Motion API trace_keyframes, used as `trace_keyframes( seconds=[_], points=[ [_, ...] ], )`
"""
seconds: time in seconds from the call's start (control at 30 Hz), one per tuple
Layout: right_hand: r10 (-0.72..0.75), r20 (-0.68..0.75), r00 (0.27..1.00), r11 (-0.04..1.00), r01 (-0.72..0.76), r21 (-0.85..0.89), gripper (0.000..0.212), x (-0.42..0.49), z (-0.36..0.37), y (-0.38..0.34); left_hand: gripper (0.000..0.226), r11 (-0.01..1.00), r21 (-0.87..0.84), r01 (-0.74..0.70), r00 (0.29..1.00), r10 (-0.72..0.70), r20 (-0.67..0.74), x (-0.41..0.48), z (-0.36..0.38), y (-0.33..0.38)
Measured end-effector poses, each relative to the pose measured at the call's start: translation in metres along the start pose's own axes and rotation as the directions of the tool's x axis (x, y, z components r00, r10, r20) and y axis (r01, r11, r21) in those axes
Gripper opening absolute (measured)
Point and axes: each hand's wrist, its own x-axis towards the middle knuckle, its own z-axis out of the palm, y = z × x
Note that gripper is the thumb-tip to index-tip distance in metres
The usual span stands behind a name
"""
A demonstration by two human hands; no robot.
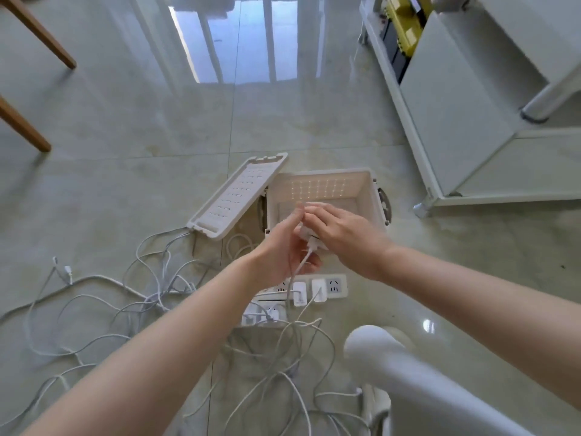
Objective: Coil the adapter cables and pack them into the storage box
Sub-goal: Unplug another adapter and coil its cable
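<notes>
Both hands meet just in front of the open white storage box (367, 190) on the floor. My left hand (283, 247) and my right hand (342, 234) together hold a small white adapter (309, 239), whose white cable (298, 269) hangs down between them. The adapter is mostly hidden by my fingers. The box's lid (239, 196) leans against its left side. Below my hands lies a white power strip (333, 286) with adapters plugged in. Several loose white cables (151, 287) sprawl tangled over the floor at left and near me.
A white shelf unit (465, 127) stands at right, with a yellow object (405, 26) on it. Brown wooden furniture legs (41, 36) are at the far left. A white chair part (402, 372) sits at the lower right. The floor is glossy tile.
</notes>
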Motion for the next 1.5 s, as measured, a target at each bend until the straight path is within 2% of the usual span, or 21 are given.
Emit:
trace_keyframes(
  seconds=[0.07, 0.17, 0.23, 0.3, 0.33, 0.37, 0.4, 0.43, 0.5, 0.57, 0.67, 0.73, 0.77, 0.87, 1.0, 1.07, 1.2, 1.27, 1.33, 1.4, 1.5],
  points=[
    [0.052, 0.017, 0.999, 0.995, -0.053, 0.085, 0.063, 0.009, -0.019, -0.010, 0.058, 0.998, 0.035, -0.057, 0.998, 0.058, -0.031, -0.018, -0.003, 0.010],
    [0.302, -0.029, 0.953, 0.902, -0.276, 0.334, 0.063, 0.017, -0.048, -0.035, 0.039, 0.986, 0.016, -0.164, 0.983, 0.164, -0.077, -0.051, -0.005, 0.024],
    [0.522, 0.004, 0.853, 0.695, -0.427, 0.578, 0.056, 0.023, -0.068, -0.055, 0.032, 0.976, 0.008, -0.216, 0.968, 0.215, -0.129, -0.069, -0.004, 0.033],
    [0.656, 0.200, 0.727, 0.401, -0.561, 0.724, 0.050, 0.030, -0.085, -0.073, 0.037, 0.968, -0.019, -0.251, 0.949, 0.242, -0.200, -0.084, -0.002, 0.037],
    [0.637, 0.312, 0.705, 0.277, -0.587, 0.761, 0.047, 0.032, -0.092, -0.081, 0.043, 0.965, -0.043, -0.258, 0.941, 0.242, -0.236, -0.091, 0.000, 0.039],
    [0.571, 0.407, 0.713, 0.169, -0.587, 0.792, 0.042, 0.034, -0.097, -0.089, 0.048, 0.962, -0.073, -0.262, 0.935, 0.235, -0.266, -0.098, 0.003, 0.041],
    [0.481, 0.466, 0.742, 0.107, -0.578, 0.809, 0.037, 0.034, -0.100, -0.098, 0.052, 0.958, -0.112, -0.264, 0.932, 0.224, -0.285, -0.106, 0.006, 0.043],
    [0.394, 0.494, 0.775, 0.109, -0.574, 0.812, 0.036, 0.033, -0.102, -0.108, 0.055, 0.950, -0.156, -0.270, 0.931, 0.216, -0.295, -0.116, 0.011, 0.045],
    [0.237, 0.524, 0.818, 0.234, -0.572, 0.786, 0.036, 0.025, -0.110, -0.124, 0.058, 0.927, -0.218, -0.305, 0.926, 0.235, -0.296, -0.135, 0.018, 0.048],
    [0.115, 0.555, 0.824, 0.358, -0.555, 0.751, 0.037, 0.017, -0.118, -0.136, 0.060, 0.904, -0.254, -0.344, 0.922, 0.273, -0.274, -0.154, 0.023, 0.050],
    [0.047, 0.577, 0.816, 0.424, -0.539, 0.728, 0.042, 0.007, -0.131, -0.147, 0.056, 0.880, -0.332, -0.339, 0.938, 0.288, -0.193, -0.183, 0.027, 0.050],
    [0.061, 0.581, 0.812, 0.496, -0.530, 0.688, 0.042, 0.001, -0.136, -0.149, 0.051, 0.911, -0.279, -0.303, 0.951, 0.271, -0.147, -0.202, 0.028, 0.048],
    [0.074, 0.582, 0.810, 0.556, -0.518, 0.651, 0.043, -0.002, -0.137, -0.148, 0.049, 0.939, -0.197, -0.281, 0.958, 0.260, -0.123, -0.211, 0.028, 0.046],
    [0.092, 0.583, 0.807, 0.686, -0.476, 0.550, 0.042, -0.011, -0.148, -0.140, 0.044, 0.966, 0.191, -0.175, 0.981, 0.187, -0.047, -0.232, 0.031, 0.037],
    [0.113, 0.618, 0.778, 0.733, -0.485, 0.478, 0.019, -0.024, -0.152, -0.133, 0.038, 0.861, 0.508, -0.015, 0.999, 0.038, -0.034, -0.252, 0.039, 0.022],
    [0.191, 0.626, 0.756, 0.780, -0.504, 0.371, 0.022, -0.031, -0.148, -0.125, 0.033, 0.772, 0.633, 0.059, 0.996, -0.006, -0.084, -0.257, 0.041, 0.017],
    [0.255, 0.515, 0.818, 0.852, -0.442, 0.279, 0.037, -0.039, -0.157, -0.117, 0.032, 0.674, 0.730, 0.111, 0.983, 0.034, -0.181, -0.256, 0.037, 0.009],
    [0.268, 0.440, 0.857, 0.874, -0.408, 0.264, 0.037, -0.041, -0.163, -0.123, 0.032, 0.617, 0.777, 0.123, 0.967, 0.101, -0.233, -0.253, 0.035, 0.007],
    [0.311, 0.344, 0.886, 0.876, -0.408, 0.258, 0.036, -0.042, -0.162, -0.130, 0.031, 0.515, 0.840, 0.169, 0.928, 0.204, -0.311, -0.247, 0.033, 0.004],
    [0.360, 0.283, 0.889, 0.863, -0.433, 0.261, 0.036, -0.041, -0.153, -0.138, 0.034, 0.438, 0.870, 0.225, 0.886, 0.279, -0.370, -0.240, 0.032, 0.001],
    [0.411, 0.253, 0.876, 0.830, -0.474, 0.293, 0.037, -0.039, -0.146, -0.146, 0.036, 0.364, 0.892, 0.267, 0.867, 0.313, -0.388, -0.230, 0.031, -0.002]
  ],
)
